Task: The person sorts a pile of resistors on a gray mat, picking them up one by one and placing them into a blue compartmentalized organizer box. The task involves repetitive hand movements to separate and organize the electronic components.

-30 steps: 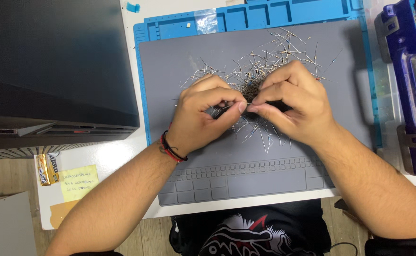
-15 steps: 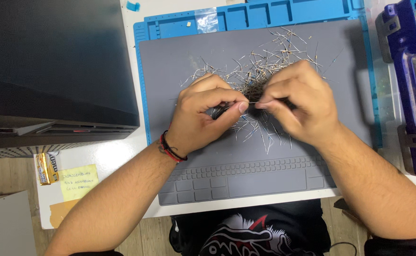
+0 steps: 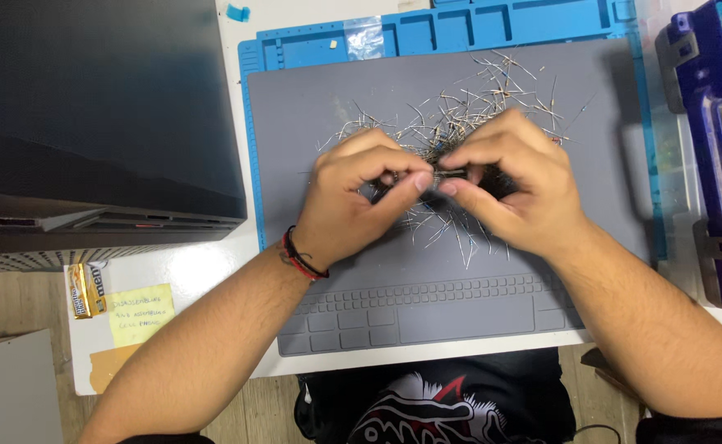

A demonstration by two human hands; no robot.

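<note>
I hold one thin metal pin (image 3: 451, 173) between my two hands, just above the grey mat (image 3: 312, 123). My left hand (image 3: 353, 201) is closed around its left end, thumb and forefinger pinched together, and my right hand (image 3: 513, 185) pinches the other end in the same way. The pin lies almost level, with its long axis going from left to right, so each hand has one end and neither hand is nearer than the other. The fingertips of both hands nearly meet in the middle (only a short part of the pin shows between them).

Directly behind my fingers, farther from me on the mat, lies the loose pile of pins (image 3: 468, 107), touching and crossing in all directions; some also lie under my right hand. The blue tray (image 3: 460, 25) at the far edge of the mat has many small compartments; those I can see hold almost nothing. A clear plastic bag (image 3: 367, 37) rests on it. At my far right stands a purple case (image 3: 719, 99); its content is too small to tell.
</note>
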